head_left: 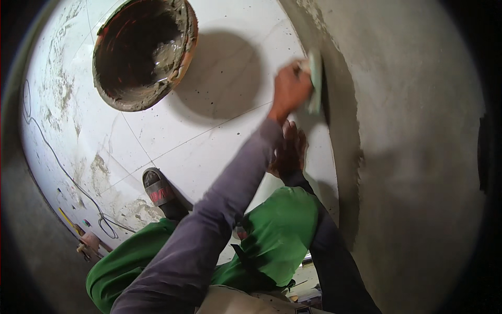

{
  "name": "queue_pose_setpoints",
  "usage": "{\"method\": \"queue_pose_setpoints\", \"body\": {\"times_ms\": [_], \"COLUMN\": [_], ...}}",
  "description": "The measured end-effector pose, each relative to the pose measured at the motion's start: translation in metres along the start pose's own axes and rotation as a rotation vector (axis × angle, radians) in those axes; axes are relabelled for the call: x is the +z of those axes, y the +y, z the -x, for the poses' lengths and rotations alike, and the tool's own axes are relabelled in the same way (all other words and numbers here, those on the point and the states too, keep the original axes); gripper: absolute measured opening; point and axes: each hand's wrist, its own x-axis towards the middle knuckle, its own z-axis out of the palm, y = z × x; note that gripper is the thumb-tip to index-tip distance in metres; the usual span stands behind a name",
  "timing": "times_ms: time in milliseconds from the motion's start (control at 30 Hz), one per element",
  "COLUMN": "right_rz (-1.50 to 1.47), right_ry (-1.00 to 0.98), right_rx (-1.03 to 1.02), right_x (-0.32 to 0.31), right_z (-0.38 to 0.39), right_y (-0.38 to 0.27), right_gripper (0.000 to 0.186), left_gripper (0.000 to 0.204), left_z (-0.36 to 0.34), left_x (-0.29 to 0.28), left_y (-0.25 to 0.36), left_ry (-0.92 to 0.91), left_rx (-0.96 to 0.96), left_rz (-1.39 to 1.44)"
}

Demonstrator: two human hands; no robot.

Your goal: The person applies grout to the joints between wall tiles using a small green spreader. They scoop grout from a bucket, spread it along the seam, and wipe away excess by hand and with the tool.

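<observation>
My left hand is closed round the handle of a pale green plastering float. The float's blade stands on edge against the damp grey band along the foot of the wall. Just below my left wrist is my right hand, its fingers stretched out and apart, with no tool seen in it. Part of that hand is hidden behind the left sleeve. To the far left stands a round orange-brown tub smeared with wet grey mortar.
White floor tiles carry dried mortar smears. A thin black cable curls along the left. Several small tools lie at the lower left. The plastered wall fills the right side. My sandalled foot and green-clad knees are close by.
</observation>
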Motion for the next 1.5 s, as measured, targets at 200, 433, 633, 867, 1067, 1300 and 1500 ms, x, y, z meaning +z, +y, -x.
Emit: {"method": "queue_pose_setpoints", "body": {"times_ms": [200, 433, 633, 867, 1067, 1300, 1500], "right_rz": [0.023, 0.000, -0.015, -0.065, 0.504, 0.018, 0.039], "right_ry": [0.013, 0.009, 0.016, 0.109, 0.072, -0.031, 0.056], "right_rx": [-0.008, -0.005, -0.025, -0.039, -0.167, -0.017, -0.011], "right_x": [-0.003, 0.003, -0.001, -0.007, 0.013, 0.003, 0.007], "right_z": [0.007, 0.007, -0.002, -0.010, 0.011, -0.006, 0.005], "right_y": [0.003, 0.006, -0.006, -0.014, 0.024, -0.018, 0.013], "right_gripper": [0.080, 0.085, 0.093, 0.082, 0.082, 0.081, 0.085], "left_gripper": [0.027, 0.028, 0.034, 0.038, 0.032, 0.028, 0.027], "left_z": [0.039, 0.072, 0.001, -0.072, 0.105, 0.005, 0.101], "left_x": [0.015, 0.047, -0.026, -0.034, 0.036, 0.003, 0.055], "left_y": [0.004, -0.028, 0.011, 0.017, -0.040, 0.006, -0.029], "left_ry": [0.124, 0.226, 0.239, 0.179, -0.254, 0.319, 0.117], "left_rx": [-0.037, 0.137, 0.194, 0.274, -0.123, 0.130, 0.074], "left_rz": [0.158, -0.023, -0.168, -0.066, -0.024, 0.040, -0.030]}}
